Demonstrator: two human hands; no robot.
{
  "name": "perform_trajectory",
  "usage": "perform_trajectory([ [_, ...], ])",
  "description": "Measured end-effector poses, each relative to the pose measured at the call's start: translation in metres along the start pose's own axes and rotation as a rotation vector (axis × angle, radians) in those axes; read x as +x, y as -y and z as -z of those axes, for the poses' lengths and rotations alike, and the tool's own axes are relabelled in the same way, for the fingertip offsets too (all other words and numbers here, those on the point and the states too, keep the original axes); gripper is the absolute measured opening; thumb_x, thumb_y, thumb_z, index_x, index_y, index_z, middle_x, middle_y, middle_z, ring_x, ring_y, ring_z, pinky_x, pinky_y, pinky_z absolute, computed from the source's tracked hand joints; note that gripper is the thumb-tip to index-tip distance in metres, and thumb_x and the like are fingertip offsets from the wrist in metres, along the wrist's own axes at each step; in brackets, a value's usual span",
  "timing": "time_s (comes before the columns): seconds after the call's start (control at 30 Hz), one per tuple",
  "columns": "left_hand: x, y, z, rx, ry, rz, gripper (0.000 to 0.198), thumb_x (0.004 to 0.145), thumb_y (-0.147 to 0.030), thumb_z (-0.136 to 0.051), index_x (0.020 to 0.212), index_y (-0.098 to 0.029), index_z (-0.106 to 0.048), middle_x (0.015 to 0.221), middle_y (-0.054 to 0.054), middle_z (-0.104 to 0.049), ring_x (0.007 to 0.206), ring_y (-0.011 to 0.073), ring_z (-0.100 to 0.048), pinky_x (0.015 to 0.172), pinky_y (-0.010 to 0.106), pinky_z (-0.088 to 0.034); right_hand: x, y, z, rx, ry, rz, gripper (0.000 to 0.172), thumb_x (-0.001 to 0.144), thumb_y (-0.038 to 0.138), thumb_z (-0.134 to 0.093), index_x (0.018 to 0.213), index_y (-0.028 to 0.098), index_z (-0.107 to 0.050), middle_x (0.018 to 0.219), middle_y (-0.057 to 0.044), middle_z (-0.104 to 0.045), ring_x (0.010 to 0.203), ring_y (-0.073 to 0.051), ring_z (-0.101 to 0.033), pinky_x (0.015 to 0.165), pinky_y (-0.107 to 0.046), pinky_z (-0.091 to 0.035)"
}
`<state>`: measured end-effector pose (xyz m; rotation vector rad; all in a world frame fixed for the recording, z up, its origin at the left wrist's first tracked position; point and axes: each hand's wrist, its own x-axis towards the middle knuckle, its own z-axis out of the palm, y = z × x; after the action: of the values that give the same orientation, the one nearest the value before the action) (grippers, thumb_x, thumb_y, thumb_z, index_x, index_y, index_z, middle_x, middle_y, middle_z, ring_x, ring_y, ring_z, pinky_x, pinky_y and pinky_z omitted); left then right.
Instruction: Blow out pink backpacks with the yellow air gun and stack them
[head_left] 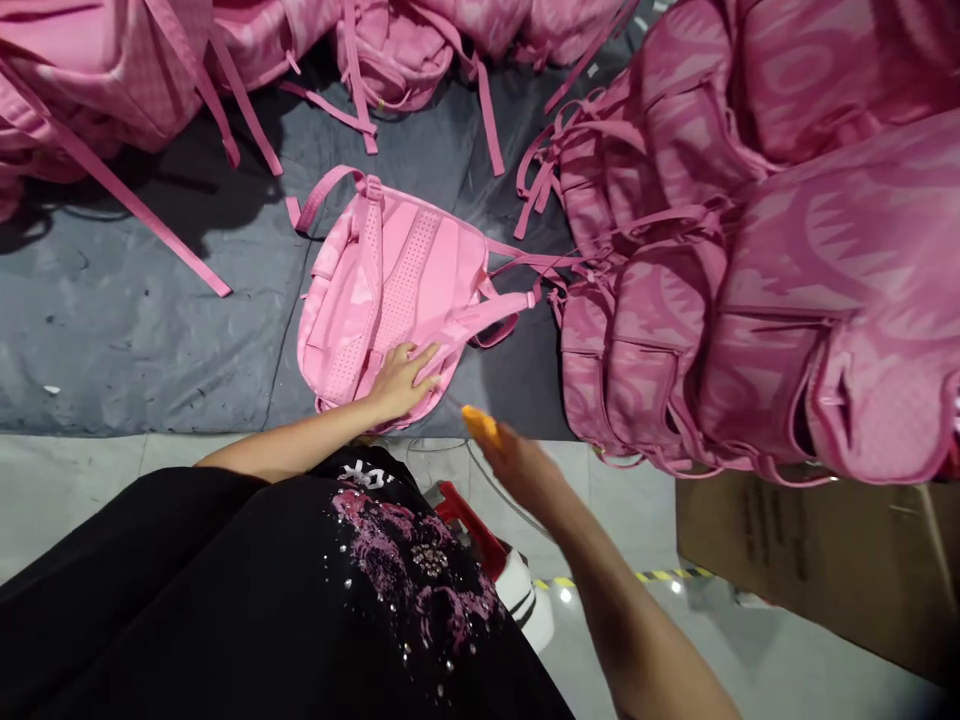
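Note:
A pink backpack [409,265] lies on the dark-covered table, its padded back panel and shoulder straps facing up. My left hand [405,382] rests on its near edge with the fingers spread, touching a shoulder strap. Just right of the backpack, off its surface, my right hand [517,465] is closed around orange-handled thread snips [480,426]. Their thin tip points toward the bag and is blurred. The fingers of that hand are partly hidden by its back.
Stacked pink patterned backpacks [772,280] fill the right side, with straps reaching toward the middle. More pink bags [142,70] line the far edge, straps trailing over the dark table cover [150,350]. A cardboard box [810,570] stands on the floor below right.

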<state>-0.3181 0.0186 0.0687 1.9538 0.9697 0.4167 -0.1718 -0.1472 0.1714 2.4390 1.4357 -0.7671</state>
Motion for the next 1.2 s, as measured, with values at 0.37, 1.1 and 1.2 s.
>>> perform_trajectory([
  [0.37, -0.026, 0.064, 0.118, -0.805, -0.471, 0.729, 0.014, 0.092, -0.019, -0.057, 0.106, -0.019, -0.059, 0.092, 0.005, -0.062, 0.101, 0.0169, -0.063, 0.092, 0.025, -0.052, 0.008, 0.051, -0.114, -0.296, -0.126, -0.049, 0.035, 0.104, 0.023, -0.026, 0.128, 0.006, -0.046, 0.096, -0.02, -0.067, 0.087, -0.026, -0.072, 0.072, -0.032, -0.052],
  [1.1, -0.007, 0.075, 0.113, -1.419, -0.015, 0.831, 0.025, 0.096, -0.034, -0.046, 0.089, -0.014, -0.059, 0.071, 0.006, -0.062, 0.064, 0.0194, -0.065, 0.075, 0.036, -0.058, 0.046, 0.057, -0.092, -0.088, 0.001, 0.223, 0.039, 0.104, 0.039, -0.035, 0.136, 0.019, -0.044, 0.108, -0.013, -0.071, 0.092, -0.025, -0.071, 0.073, -0.029, -0.047],
  [1.2, -0.009, 0.083, 0.116, -1.458, 0.069, 0.763, 0.029, 0.096, -0.036, -0.044, 0.086, -0.015, -0.06, 0.075, 0.008, -0.066, 0.073, 0.0222, -0.069, 0.085, 0.044, -0.057, 0.048, 0.056, -0.099, -0.178, -0.067, 0.131, 0.038, 0.104, 0.033, -0.033, 0.136, 0.016, -0.044, 0.106, -0.015, -0.069, 0.092, -0.027, -0.07, 0.075, -0.031, -0.049],
])
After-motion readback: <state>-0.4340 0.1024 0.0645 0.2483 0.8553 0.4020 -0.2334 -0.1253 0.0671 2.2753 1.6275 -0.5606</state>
